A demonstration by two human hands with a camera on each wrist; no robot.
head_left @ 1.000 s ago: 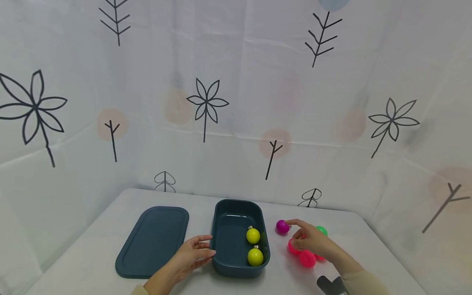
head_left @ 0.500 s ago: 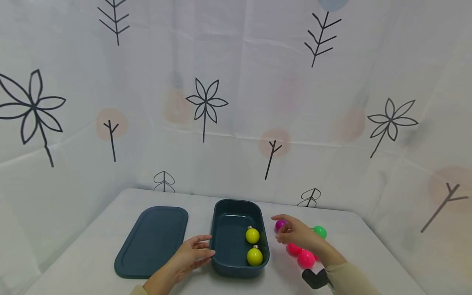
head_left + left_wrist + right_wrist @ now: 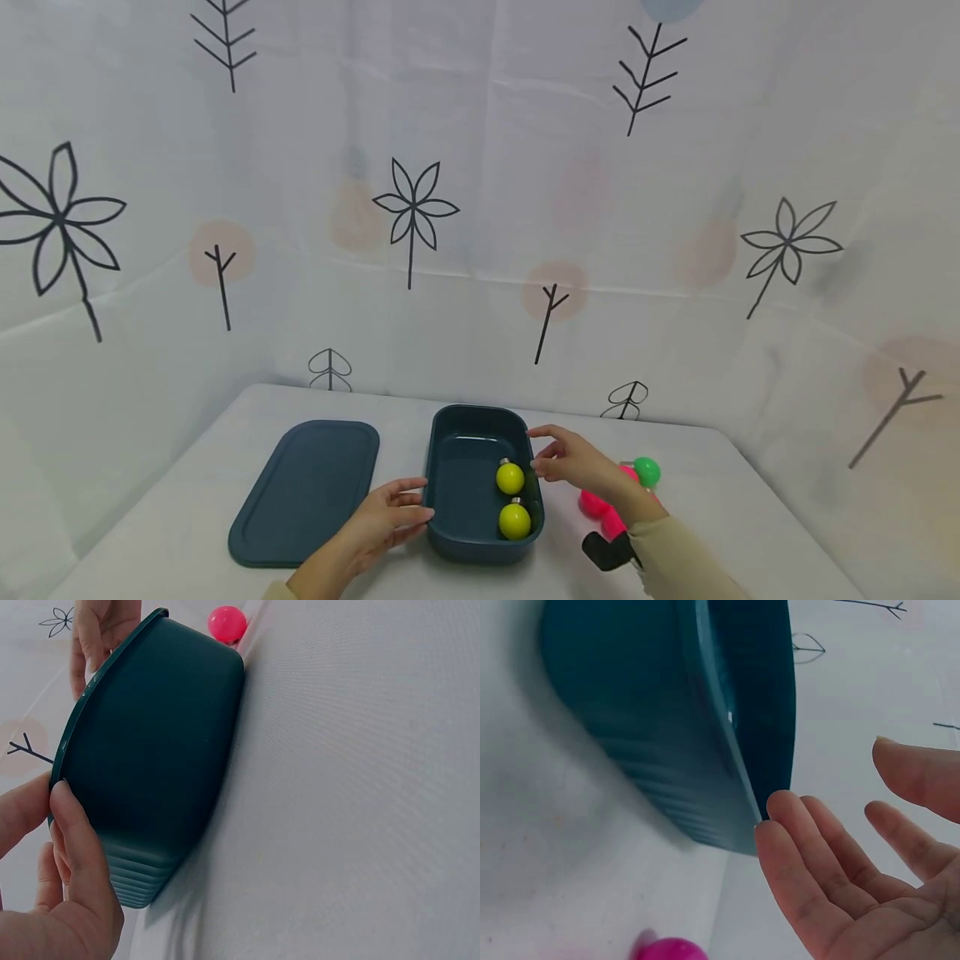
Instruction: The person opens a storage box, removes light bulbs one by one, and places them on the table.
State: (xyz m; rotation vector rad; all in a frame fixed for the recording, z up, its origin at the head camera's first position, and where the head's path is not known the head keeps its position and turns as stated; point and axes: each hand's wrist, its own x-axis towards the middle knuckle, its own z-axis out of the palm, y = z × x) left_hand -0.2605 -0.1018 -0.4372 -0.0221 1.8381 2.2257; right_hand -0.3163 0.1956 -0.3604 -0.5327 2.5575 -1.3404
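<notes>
My left hand [image 3: 384, 518] touches the left side of a dark teal box [image 3: 459, 540] with its index finger and thumb; in the left wrist view the fingertips [image 3: 66, 796] meet the rim. Two yellow baubles [image 3: 514, 522] with silver caps lie inside along the right wall. At the box's right rim is my right hand [image 3: 576, 463], fingers extended and holding nothing; in the right wrist view its fingertips [image 3: 768, 834] are at the rim. A magenta bauble [image 3: 673, 950] lies on the table there, hidden behind the hand in the head view.
A flat dark teal lid [image 3: 309, 492] lies left of the box. Right of it several pink baubles [image 3: 594, 505] and a green bauble [image 3: 647, 472] lie on the white table [image 3: 750, 533], partly behind my right forearm. A patterned cloth [image 3: 480, 333] hangs behind.
My right hand has moved left from over the pink baubles, past the magenta one, to the box's right rim. The left hand has kept its place at the box.
</notes>
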